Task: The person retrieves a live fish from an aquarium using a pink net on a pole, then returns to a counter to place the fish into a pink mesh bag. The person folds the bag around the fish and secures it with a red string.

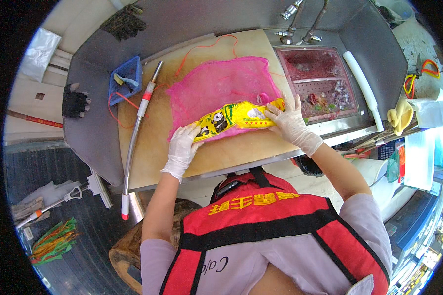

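A pink mesh bag [221,79] lies spread flat on a cutting board [151,162]. Along its near side runs a yellow plastic band [240,116] printed with pandas, bamboo and writing. My left hand [182,147], in a thin white glove, grips the band's left end, thumb nearest me. The right end is held by my right hand [289,123], gloved likewise, with some fingers spread. An orange-red cord [206,45] trails from the bag's far edge over the board. Part of each band end is hidden under my fingers.
Left on the board are a metal pole [133,143] and a blue plastic basket [127,75]. A sink [319,83] with scraps, taps [288,37] and a white tube [363,90] stand right. Beyond are scissors [413,75] and a yellow glove [401,116].
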Demonstrator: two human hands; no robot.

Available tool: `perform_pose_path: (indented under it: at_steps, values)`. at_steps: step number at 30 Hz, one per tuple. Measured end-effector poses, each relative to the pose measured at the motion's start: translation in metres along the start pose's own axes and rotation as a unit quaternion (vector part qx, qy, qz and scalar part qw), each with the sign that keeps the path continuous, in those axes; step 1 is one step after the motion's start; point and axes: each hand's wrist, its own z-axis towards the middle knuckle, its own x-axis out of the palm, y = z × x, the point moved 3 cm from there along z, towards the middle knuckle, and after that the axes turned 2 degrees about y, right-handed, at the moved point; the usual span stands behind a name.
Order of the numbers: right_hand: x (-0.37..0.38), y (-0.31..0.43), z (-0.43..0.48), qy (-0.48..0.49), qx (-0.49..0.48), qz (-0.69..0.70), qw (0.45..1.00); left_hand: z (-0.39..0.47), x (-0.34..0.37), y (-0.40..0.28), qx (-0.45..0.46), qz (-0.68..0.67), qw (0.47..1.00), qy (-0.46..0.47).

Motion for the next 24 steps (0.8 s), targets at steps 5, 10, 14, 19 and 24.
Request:
perform_pose_path:
  at_steps: [5,10,14,19,24]
  values:
    - [-0.001,-0.028,0.0,0.079,-0.058,0.01,0.995,0.001,-0.019,0.013,-0.002,-0.082,0.996,0.018]
    - [-0.009,-0.046,0.025,0.14,0.014,0.165,0.976,0.005,-0.018,0.033,-0.182,-0.191,0.954,0.143]
    - [-0.002,-0.056,0.059,0.222,0.087,0.236,0.942,0.017,-0.007,0.055,-0.265,-0.265,0.911,0.171]
    - [0.005,-0.062,0.081,0.264,0.145,0.175,0.937,0.041,0.008,0.062,-0.314,-0.15,0.924,0.157]
    - [-0.003,-0.039,0.099,0.063,0.119,0.008,0.991,0.051,0.006,0.04,-0.162,0.185,0.969,0.0]
